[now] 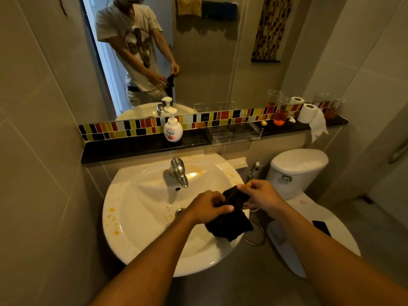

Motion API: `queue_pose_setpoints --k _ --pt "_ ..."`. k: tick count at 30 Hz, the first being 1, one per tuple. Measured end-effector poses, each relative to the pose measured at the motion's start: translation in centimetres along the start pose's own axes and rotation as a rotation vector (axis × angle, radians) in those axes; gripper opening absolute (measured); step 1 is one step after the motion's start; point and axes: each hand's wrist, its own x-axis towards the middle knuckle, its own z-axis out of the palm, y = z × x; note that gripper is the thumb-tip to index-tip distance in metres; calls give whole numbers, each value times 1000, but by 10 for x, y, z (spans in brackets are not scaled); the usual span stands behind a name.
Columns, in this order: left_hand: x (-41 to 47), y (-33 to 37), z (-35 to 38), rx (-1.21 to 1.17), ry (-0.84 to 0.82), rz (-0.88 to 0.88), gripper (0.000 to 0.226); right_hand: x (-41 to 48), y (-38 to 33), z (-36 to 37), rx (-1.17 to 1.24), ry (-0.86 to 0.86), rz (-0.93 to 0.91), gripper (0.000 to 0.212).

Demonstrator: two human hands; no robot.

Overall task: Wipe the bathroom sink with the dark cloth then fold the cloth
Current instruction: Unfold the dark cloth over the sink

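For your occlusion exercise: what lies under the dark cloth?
Under the dark cloth held by both hands, the white ceramic sink's right rim shows; any orange stains beneath are covered.

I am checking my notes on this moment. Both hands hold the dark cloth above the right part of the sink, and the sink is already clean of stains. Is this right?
Not quite. The head view shows both the left hand and right hand holding the dark cloth above the right part of the sink, but orange stains still mark its rim.

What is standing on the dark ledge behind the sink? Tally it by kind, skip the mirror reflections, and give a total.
Soap bottle: 1
Clear tray: 1
Toilet roll: 1
Orange-tinted glasses: 2
Total: 5. The small bits beside the glasses are too small to identify and are not counted.
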Motion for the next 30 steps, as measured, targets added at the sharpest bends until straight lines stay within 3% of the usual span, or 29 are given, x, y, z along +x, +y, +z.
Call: queue_pose_setpoints --k 6,11,13,15,17,21,30 --pt "16 13 4 -67 60 86 15 18 -5 2 -27 -29 -1 8" --pt "25 14 -22 82 100 111 14 27 2 -8 -330 23 -27 16" --pt "29 23 -35 144 126 157 10 25 6 -10 -334 32 -72 18" --pt "33 32 -47 147 162 201 7 18 8 -16 -291 -22 -137 18" --pt "36 39 -58 203 141 243 10 11 8 -28 -393 -161 -148 25" --pt "38 49 -72 351 -42 232 16 6 10 -70 -736 -304 -41 8" --pt "37 18 -33 291 -681 -240 17 -9 49 -111 -877 -606 446 5"
